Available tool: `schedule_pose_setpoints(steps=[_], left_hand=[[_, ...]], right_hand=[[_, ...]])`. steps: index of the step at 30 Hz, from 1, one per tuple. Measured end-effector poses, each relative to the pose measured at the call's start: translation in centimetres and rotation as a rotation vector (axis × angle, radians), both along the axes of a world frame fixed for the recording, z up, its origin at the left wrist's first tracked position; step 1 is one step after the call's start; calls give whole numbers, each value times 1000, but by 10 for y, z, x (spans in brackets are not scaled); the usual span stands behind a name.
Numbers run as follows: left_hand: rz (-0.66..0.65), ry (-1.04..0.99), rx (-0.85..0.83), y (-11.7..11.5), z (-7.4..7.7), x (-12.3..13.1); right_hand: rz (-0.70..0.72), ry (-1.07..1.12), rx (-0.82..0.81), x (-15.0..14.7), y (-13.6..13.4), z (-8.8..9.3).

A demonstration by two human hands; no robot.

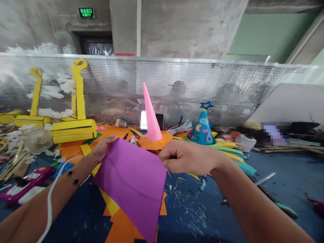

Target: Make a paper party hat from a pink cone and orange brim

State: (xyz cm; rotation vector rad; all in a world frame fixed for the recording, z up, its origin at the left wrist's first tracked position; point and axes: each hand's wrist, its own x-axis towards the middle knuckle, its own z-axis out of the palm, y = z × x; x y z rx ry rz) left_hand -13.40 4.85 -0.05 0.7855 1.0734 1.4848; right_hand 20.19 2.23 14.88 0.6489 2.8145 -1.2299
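Observation:
A purple sheet point(134, 182) is held up by its top corners above the blue table. My left hand point(105, 146) pinches the upper left corner between thumb and fingers. At the upper right corner, my right hand point(181, 158) is closed in a fist-like grip on the same sheet. Just behind the sheet stands a pink cone point(152, 118) on an orange disc point(154, 142). Orange sheets point(121, 227) and a yellow piece point(108, 202) lie on the table under the purple sheet.
Yellow swan-like models point(73, 130) stand at the left, near a clear jar point(36, 138). A magenta tool point(27, 184) lies at the front left. Behind my right hand is a blue cone hat point(202, 130) with paper strips point(235, 155). A perforated metal screen point(157, 77) runs along the back.

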Motion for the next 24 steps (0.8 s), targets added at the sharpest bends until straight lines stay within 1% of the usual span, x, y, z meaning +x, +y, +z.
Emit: schedule_pose_setpoints(steps=[5, 8, 10, 13, 15, 18, 21, 24], left_hand=[[-98, -58, -112, -6, 1, 12], [-148, -80, -141, -9, 3, 15], [-174, -91, -144, -12, 5, 16], [-234, -106, -134, -15, 7, 17], [-288, -109, -115, -16, 6, 19], [-356, -93, -47, -16, 2, 21], [-446, -51, 46, -16, -4, 20], [-590, 23, 86, -17, -7, 18]], right_hand=[[15, 127, -48, 5, 0, 2], [30, 234, -88, 7, 5, 1], [43, 332, -171, 9, 12, -2], [32, 483, -354, 13, 21, -6], [-6, 562, -465, 16, 25, -7], [-85, 649, -568, 18, 23, -2], [-205, 721, -613, 18, 19, 7], [-346, 774, -610, 17, 18, 11]])
